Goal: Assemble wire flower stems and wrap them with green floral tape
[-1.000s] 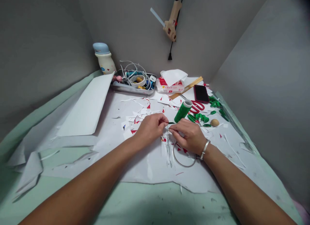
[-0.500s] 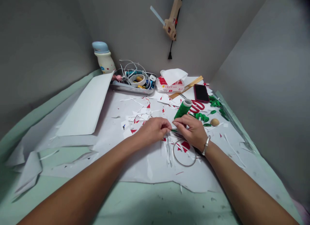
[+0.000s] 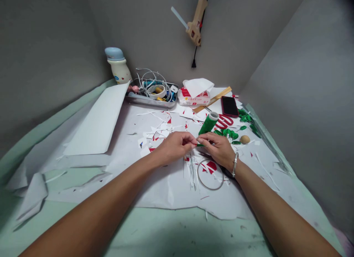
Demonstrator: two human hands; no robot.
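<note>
Two grips pinch one thin green stem [image 3: 200,145]: my left grip [image 3: 174,148] is shut on its near end between thumb and fingers, and my right grip [image 3: 217,148] is shut just beside it. The stem sits in the air above a white paper sheet [image 3: 166,190] on the desk, between both grips. A spool of green thread [image 3: 208,123] stands tilted just beyond my right grip, with green leaf-shaped pieces [image 3: 225,132] and red-handled scissors [image 3: 224,121] nearby. A thin wire ring [image 3: 210,174] lies below, among red-and-white paper scraps [image 3: 157,133].
</note>
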